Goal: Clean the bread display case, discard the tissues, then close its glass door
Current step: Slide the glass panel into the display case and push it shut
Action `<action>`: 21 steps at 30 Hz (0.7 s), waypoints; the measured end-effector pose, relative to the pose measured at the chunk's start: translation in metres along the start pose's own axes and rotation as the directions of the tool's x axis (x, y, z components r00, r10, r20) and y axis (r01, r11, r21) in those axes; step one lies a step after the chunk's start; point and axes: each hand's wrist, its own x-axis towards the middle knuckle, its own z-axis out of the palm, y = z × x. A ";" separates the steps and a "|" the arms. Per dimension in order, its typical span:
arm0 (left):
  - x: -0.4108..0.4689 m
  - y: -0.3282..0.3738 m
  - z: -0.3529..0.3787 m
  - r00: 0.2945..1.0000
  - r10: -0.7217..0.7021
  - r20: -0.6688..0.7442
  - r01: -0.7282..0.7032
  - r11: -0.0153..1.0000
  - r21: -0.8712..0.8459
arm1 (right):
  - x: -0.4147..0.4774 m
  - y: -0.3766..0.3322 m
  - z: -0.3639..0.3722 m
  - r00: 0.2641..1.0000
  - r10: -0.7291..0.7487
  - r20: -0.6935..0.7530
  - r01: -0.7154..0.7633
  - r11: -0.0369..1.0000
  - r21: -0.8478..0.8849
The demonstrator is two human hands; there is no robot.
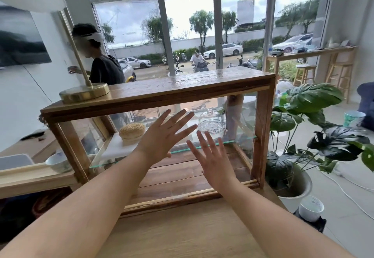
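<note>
A wooden bread display case [157,93] with glass walls stands on a light wood table [182,229]. Inside, a glass shelf [228,142] carries a sesame bun [132,131] on a white board [113,146] and a clear glass dome [211,123]. My left hand [162,134] and my right hand [210,156] are held up in front of the case, fingers spread, palms away from me, holding nothing. I cannot tell whether they touch a front glass pane. No tissues are in view.
A brass lamp base [85,92] rests on the case's top left. A white bowl [58,162] sits on a lower shelf at left. A potted leafy plant [303,128] and a white cup [310,208] stand at right. A person [103,65] stands behind the case.
</note>
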 end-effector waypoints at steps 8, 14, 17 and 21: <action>0.010 0.015 0.000 0.993 -0.061 -0.100 0.056 0.997 -0.056 | 0.008 0.007 0.007 1.000 -0.027 0.007 0.027 0.998 -0.049; 0.017 0.017 0.001 0.992 -0.071 -0.102 0.067 0.997 -0.037 | 0.010 0.022 0.005 0.999 -0.034 0.002 0.034 0.996 -0.085; 0.018 0.019 0.002 0.993 -0.058 -0.107 0.055 0.998 -0.033 | 0.008 0.024 0.006 1.000 -0.030 -0.007 0.029 0.996 -0.087; 0.021 0.018 -0.001 0.993 -0.052 -0.104 0.047 0.998 -0.048 | 0.008 0.027 0.006 0.999 -0.005 -0.038 0.002 0.997 -0.083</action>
